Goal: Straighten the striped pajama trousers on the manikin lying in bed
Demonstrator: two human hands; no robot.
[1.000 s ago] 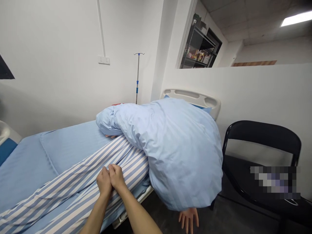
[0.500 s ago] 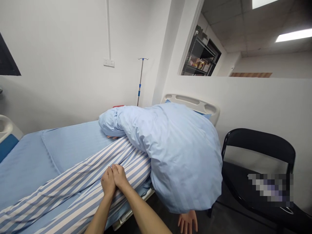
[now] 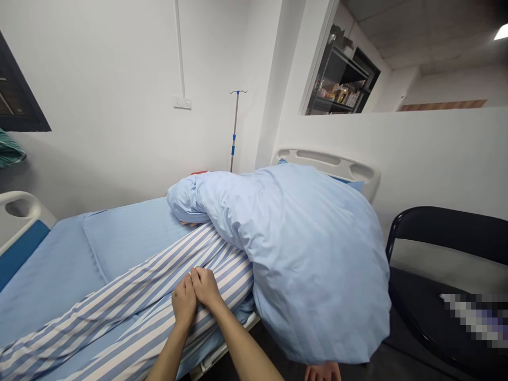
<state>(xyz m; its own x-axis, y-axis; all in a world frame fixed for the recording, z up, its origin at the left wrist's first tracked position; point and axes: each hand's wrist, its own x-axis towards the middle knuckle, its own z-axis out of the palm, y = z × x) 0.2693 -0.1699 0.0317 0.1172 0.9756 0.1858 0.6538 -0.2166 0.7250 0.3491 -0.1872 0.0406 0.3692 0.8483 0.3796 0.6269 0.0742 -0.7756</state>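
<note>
My left hand [image 3: 184,301] and my right hand [image 3: 205,286] rest side by side, touching, on the near thigh of a figure in blue-and-white striped trousers [image 3: 151,293]. Both hands are closed with fingers curled down; whether they grip any cloth is hidden. The figure lies on a bed with a light blue sheet [image 3: 51,270]. A bunched light blue quilt [image 3: 317,254] covers its upper body, just right of my hands. One hand of the figure [image 3: 322,372] hangs below the quilt's near edge, and fingertips of the other show under its far end.
A white headboard [image 3: 369,180] stands behind the quilt, and a footboard [image 3: 24,211] at the left. An IV pole [image 3: 235,127] stands by the wall. Right of the bed is a black chair [image 3: 448,230] with a blurred-out item [image 3: 472,317] on its seat.
The view has turned slightly left, so the bed, quilt and chair sit further right, and more of the footboard shows. Both my hands stay together on the thigh.
</note>
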